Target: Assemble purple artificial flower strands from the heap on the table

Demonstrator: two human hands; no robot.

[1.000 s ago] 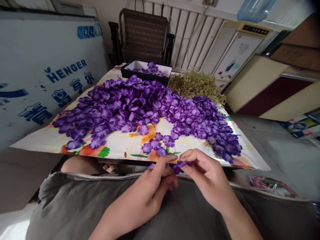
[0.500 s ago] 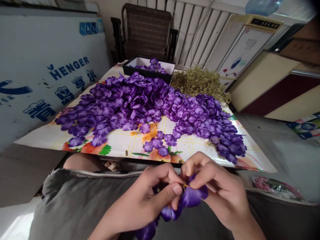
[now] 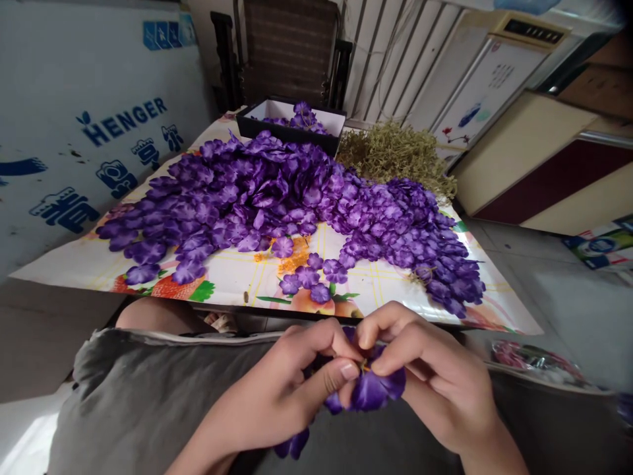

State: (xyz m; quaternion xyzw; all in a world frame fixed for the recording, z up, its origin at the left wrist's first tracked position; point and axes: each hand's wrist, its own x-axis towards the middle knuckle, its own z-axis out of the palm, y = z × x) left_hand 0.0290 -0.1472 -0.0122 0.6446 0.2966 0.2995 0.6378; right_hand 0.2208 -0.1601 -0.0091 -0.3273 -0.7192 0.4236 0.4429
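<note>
Both grips were clenched: the left hand and right hand pinched a purple silk flower at its small yellow centre, as they had half a second earlier, with another blossom hanging below. Beyond them, loose purple blossoms lay heaped across the flowered oilcloth desk, beside a white panel printed "HENGER" in blue.

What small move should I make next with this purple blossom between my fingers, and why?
Probably firm up the pinch on the yellow centre of the purple fabric blossom: your left hand and right hand meet right there, and another blossom dangles loosely below them.
</note>
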